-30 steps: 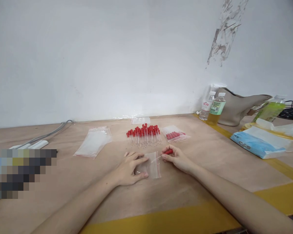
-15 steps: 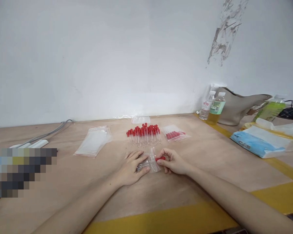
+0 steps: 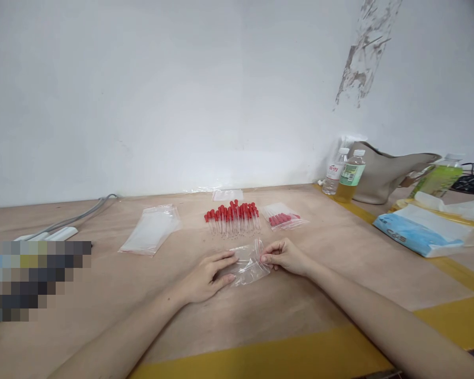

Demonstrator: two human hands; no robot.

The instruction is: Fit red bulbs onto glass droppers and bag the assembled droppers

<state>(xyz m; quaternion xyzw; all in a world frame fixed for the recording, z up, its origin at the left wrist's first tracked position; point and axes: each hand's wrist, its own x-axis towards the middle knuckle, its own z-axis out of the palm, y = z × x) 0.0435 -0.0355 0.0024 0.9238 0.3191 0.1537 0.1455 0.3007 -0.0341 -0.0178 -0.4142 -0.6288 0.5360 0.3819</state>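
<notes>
A small clear zip bag (image 3: 247,271) lies flat on the table between my hands. My left hand (image 3: 211,276) rests at its left end, thumb and fingers spread apart, fingertips on the plastic. At the mouth of the bag, my right hand (image 3: 286,258) pinches the edge between thumb and fingers. Thin glass-like lines show inside the bag; no red bulb is visible there, and my right fingers cover part of the opening. Beyond the bag lies a pile of red-bulbed glass droppers (image 3: 233,217). To its right is a filled bag of droppers (image 3: 284,217).
A stack of flat zip bags (image 3: 152,229) lies at left, another bag (image 3: 227,195) by the wall. Bottles (image 3: 351,176), a grey-brown container (image 3: 379,173) and a blue tissue pack (image 3: 418,231) stand at right. A grey cable (image 3: 82,215) runs at far left.
The bag has shifted right and more of it shows. The red bulb held in my right fingers is out of sight. My left hand has slid slightly back to the left.
</notes>
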